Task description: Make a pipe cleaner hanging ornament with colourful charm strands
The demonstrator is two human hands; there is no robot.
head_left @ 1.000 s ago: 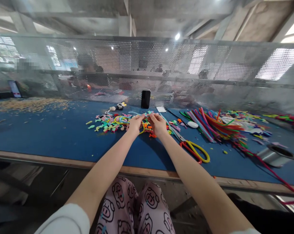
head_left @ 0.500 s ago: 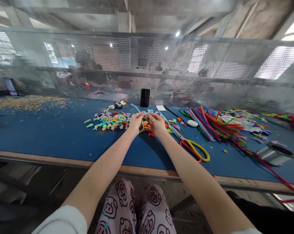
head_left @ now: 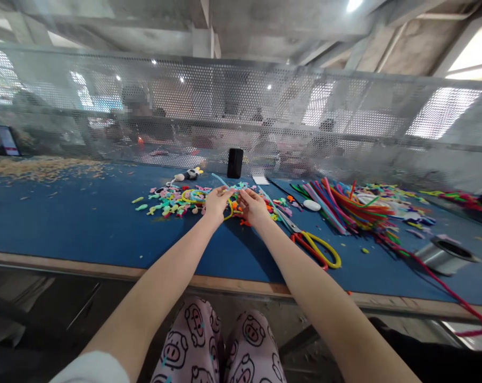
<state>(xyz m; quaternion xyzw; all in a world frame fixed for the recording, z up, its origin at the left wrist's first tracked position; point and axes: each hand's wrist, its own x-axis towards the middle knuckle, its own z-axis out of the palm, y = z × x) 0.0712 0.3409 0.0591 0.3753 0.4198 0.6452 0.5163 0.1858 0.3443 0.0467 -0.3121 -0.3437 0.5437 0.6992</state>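
Over a heap of small, colourful twisted pipe-cleaner pieces [head_left: 167,199], my two hands are close together with bent fingers. My left hand [head_left: 217,205] pinches a light blue pipe cleaner [head_left: 219,179], whose free end points up and to the left. Thumb and fingers of my right hand [head_left: 254,206] are pressed together just beside it; what they grip is too small to make out. Beside my right wrist lie scissors [head_left: 316,247] with one red and one yellow handle, blades toward the heap.
Behind the hands a black phone [head_left: 235,163] stands upright. To the right lie a bundle of long pipe cleaners [head_left: 340,205], a white oval object [head_left: 312,205] and a metal can [head_left: 444,255]. A perforated metal screen [head_left: 209,101] runs along the back of the blue table [head_left: 85,218].
The view has shifted slightly, moving table items a little left in the picture. Both hands stay close together over the heap, with a slightly wider gap between the fingertips.
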